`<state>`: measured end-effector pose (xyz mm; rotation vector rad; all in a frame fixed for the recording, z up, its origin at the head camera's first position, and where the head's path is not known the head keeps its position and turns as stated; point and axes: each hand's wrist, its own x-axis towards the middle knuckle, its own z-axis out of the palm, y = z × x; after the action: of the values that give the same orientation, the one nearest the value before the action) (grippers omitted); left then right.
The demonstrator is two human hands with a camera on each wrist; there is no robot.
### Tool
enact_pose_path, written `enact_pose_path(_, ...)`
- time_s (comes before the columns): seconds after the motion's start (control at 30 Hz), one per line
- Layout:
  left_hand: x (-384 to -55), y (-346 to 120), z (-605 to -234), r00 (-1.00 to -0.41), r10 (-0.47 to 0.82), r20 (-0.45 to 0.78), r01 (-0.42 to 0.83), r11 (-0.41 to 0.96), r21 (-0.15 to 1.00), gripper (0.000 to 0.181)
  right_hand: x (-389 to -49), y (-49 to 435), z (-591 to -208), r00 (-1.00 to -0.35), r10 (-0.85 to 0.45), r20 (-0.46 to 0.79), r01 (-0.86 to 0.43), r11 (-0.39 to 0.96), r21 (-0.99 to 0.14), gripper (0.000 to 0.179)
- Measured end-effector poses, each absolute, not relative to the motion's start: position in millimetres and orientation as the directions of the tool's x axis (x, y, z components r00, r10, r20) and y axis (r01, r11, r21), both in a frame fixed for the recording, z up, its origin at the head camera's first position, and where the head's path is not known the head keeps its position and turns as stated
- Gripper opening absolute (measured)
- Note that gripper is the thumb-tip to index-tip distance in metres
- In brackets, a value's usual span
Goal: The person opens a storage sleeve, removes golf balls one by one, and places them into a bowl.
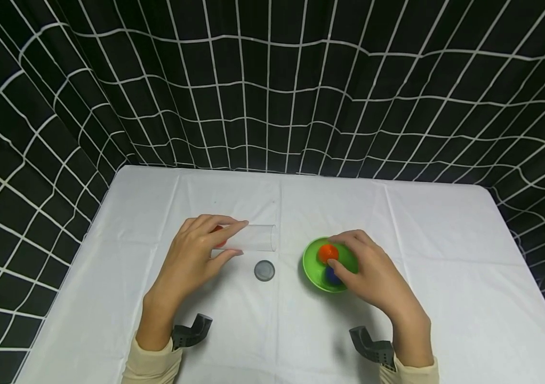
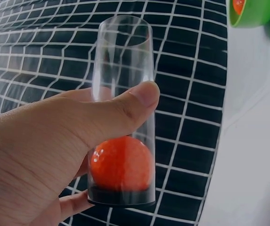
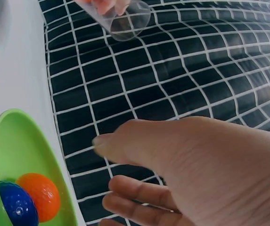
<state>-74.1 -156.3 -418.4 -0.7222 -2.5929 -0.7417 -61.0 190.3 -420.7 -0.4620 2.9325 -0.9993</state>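
My left hand (image 1: 191, 256) grips a clear plastic tube (image 1: 260, 237), thumb on one side and fingers on the other. Inside the tube's dark closed end sits a red-orange ball (image 2: 121, 165), as the left wrist view shows; the tube's other end is uncapped and points right in the head view. My right hand (image 1: 373, 274) hovers at the right side of a green bowl (image 1: 312, 271), fingers apart and slightly bent, holding nothing. In the bowl lie an orange ball (image 1: 328, 253) and a dark blue ball (image 3: 18, 203); the thumb partly covers the blue one in the head view.
A small round grey cap (image 1: 264, 270) lies on the white-covered table (image 1: 234, 341), between the tube and the bowl. Black curtains with a white grid (image 1: 272, 96) rise behind and beside the table. Each wrist wears a dark camera mount (image 1: 192, 332).
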Motion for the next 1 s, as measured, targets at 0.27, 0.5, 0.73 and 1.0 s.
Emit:
enact_pose_path(0.27,-75,-154,-420,-0.814,0.381,0.439,0.556,0.731,0.395,0.051,-65,185,-427,-0.925,-0.275,0.264,-0.381,0.671,-0.636,0.036)
enact_pose_path(0.5,-75,-152,-422,-0.811,0.383,0.442,0.56,0.726,0.4,0.054,-69,174,-434,-0.905,-0.257,0.339,-0.425,0.588,-0.688,0.036)
enact_pose_path(0.73,-75,-153,-422,-0.796,0.397,0.457,0.578,0.724,0.376,0.053,-74,155,-444,-0.896,-0.266,0.355,-0.442,0.455,-0.773,0.036)
enact_pose_path(1.0,-75,-149,-423,-0.769,0.437,0.467,0.603,0.738,0.302,0.05,-77,127,-458,-0.918,-0.237,0.318,-0.386,0.35,-0.853,0.029)
